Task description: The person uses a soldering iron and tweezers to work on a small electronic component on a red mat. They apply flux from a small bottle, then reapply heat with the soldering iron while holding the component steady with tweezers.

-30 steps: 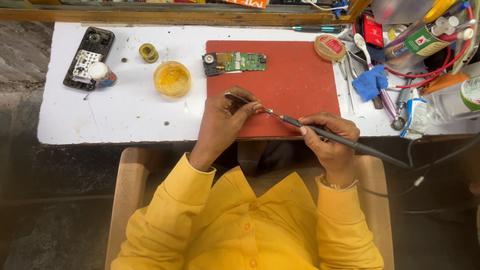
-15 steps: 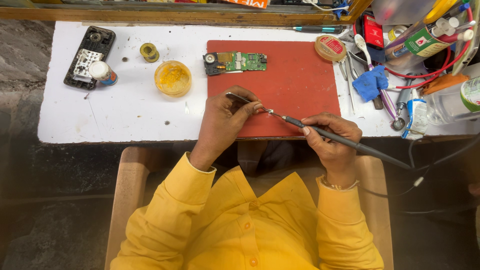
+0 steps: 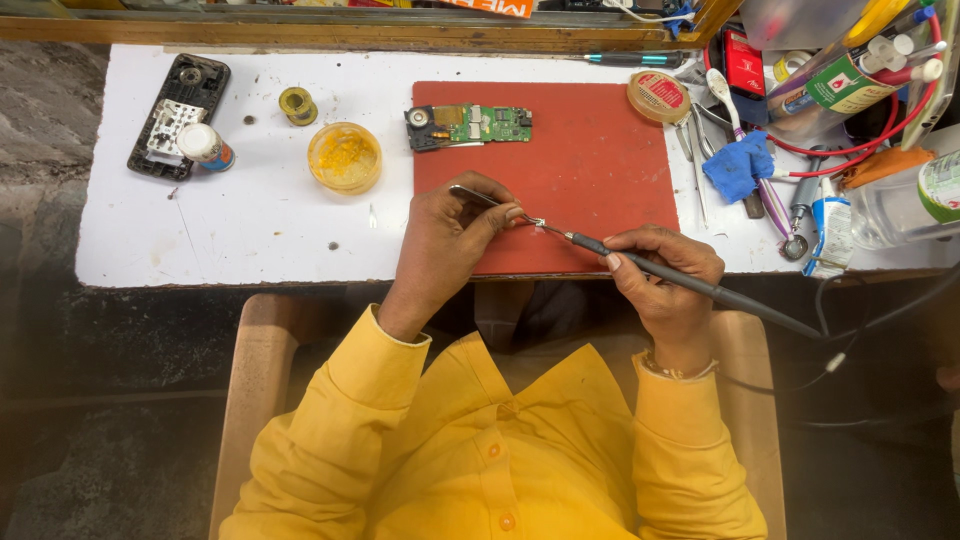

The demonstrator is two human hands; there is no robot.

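Tweezers (image 3: 487, 199): thin bright metal, pinched in the left hand (image 3: 448, 235); their rear end stuck out past the knuckles, the tips lay at the fingertips over the mat (image 3: 590, 160).
Part at tips: too small to make out; something tiny sat where the tweezer tips met the iron (image 3: 690, 284).
Left hand: fingers pressed together around the tweezers, resting on the mat's near edge.
Right hand (image 3: 662, 275): closed in a pen grip on the iron, a dark slim rod with a pale tip pointing left; the hand hung just off the worktop (image 3: 230, 230) edge.
Cable (image 3: 860, 325): dark, ran from the iron's rear toward the right and out of frame.
Mat: flat red rectangle, matt, on the white worktop; its near edge partly hidden by the left hand.
Board (image 3: 468, 126): green circuit board, long and narrow, at the mat's far edge, well apart from both hands.
Dish (image 3: 344, 157): round, clear, yellow stuff inside, just left of the mat.
Phone shell (image 3: 178, 115): black, open, far left; a small white-capped bottle (image 3: 205, 146) lay on it.
Spool (image 3: 297, 105): small, yellowish, between shell and dish.
Tin (image 3: 658, 96): round, red-topped, at the mat's far right corner.
Clutter at right: blue cloth (image 3: 738, 166), red wires, tubes and bottles, overlapping and cut off by the frame.
Sleeves: yellow cloth, buttoned front.
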